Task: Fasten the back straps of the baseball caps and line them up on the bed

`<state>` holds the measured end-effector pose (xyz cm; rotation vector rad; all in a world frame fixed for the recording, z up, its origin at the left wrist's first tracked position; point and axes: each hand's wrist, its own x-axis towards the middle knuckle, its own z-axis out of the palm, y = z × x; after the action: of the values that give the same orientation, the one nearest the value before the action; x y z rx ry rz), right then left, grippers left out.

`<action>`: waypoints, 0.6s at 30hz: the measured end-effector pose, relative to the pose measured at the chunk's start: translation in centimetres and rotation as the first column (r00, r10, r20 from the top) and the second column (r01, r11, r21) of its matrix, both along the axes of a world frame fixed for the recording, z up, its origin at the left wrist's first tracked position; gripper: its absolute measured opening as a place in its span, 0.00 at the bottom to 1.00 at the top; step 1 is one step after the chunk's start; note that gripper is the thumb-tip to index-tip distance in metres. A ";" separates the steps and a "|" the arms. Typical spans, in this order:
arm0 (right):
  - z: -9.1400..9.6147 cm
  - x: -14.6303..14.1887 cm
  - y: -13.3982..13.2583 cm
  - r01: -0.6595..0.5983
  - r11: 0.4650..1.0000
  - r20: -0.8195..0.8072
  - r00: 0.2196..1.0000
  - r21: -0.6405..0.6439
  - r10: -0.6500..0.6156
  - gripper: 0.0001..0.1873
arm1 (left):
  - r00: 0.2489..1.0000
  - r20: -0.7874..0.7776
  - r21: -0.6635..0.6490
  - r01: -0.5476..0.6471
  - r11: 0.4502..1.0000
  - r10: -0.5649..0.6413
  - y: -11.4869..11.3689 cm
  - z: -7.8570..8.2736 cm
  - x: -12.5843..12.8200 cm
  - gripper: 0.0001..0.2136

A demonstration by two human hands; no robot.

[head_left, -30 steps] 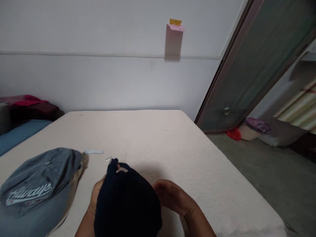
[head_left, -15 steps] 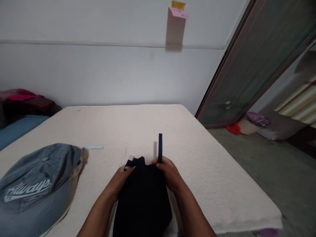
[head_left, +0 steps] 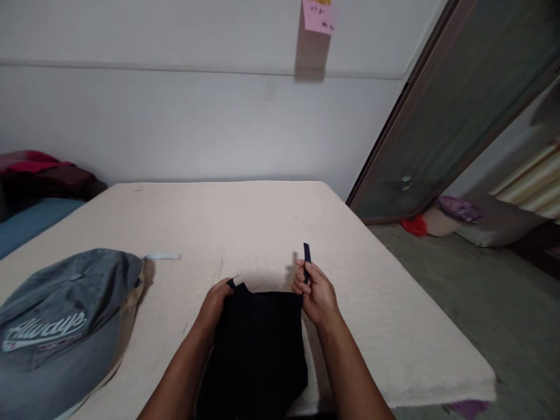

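Observation:
A black cloth item (head_left: 258, 350) with a narrow strap (head_left: 307, 253) hangs in front of me; its lower part runs out of the picture. My left hand (head_left: 217, 302) is closed on its upper left corner, where a small pale tag (head_left: 238, 280) shows. At the upper right, my right hand (head_left: 318, 291) pinches the dark strap, whose free end points up past the fingers. Between the two hands the top edge of the cloth is stretched nearly straight. What the left fingertips do behind the cloth is hidden.
On the left of the cream-covered surface (head_left: 210, 216) lies a grey-blue cap (head_left: 65, 315) with white lettering. A thin pale strip (head_left: 163, 256) rests behind it. Folded fabric (head_left: 44, 172) is piled at the far left. A pink note (head_left: 319, 17) hangs on the wall.
My right hand has moved right and turned, its fingers now curled around the strap, which sticks up less. The cloth's top edge is pulled wider, and the buckle by my left hand is out of sight.

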<state>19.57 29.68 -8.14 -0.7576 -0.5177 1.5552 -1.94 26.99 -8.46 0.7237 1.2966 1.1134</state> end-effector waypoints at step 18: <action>-0.1 -3.2 -1.2 -0.590 0.803 0.506 0.668 -0.085 0.545 0.12 | 0.815 0.579 -0.161 0.152 0.975 -0.032 -1.6 1.9 0.6 0.11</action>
<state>16.38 28.44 -8.23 -1.0076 -1.3201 1.8845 -1.30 25.44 -6.57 0.2547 0.8237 0.9976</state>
